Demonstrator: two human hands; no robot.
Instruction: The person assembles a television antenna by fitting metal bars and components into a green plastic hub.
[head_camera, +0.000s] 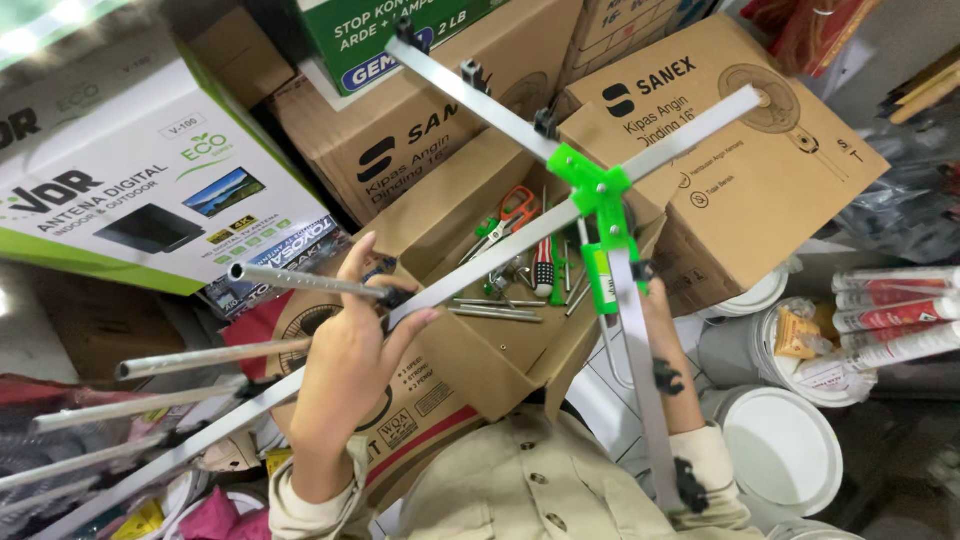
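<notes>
Silvery aluminium bars joined by a bright green plastic bracket (598, 190) form an outdoor aerial frame (480, 265) held up in front of the person's beige shirt, hemmed in by stacked brown cardboard cartons (740, 160) ahead, a white and green carton (110, 190) to the left and white lidded pails (780, 450) to the right, with little free room around its long arms. The left hand (350, 370) pinches a thin ribbed aluminium rod (300, 281) between thumb and fingers where it meets the long diagonal bar, well left of the bracket. The right hand (665, 350) sits mostly hidden behind the vertical bar just below the bracket, its grasp impossible to tell, and an open cardboard box of hand tools (500, 330) lies underneath.
</notes>
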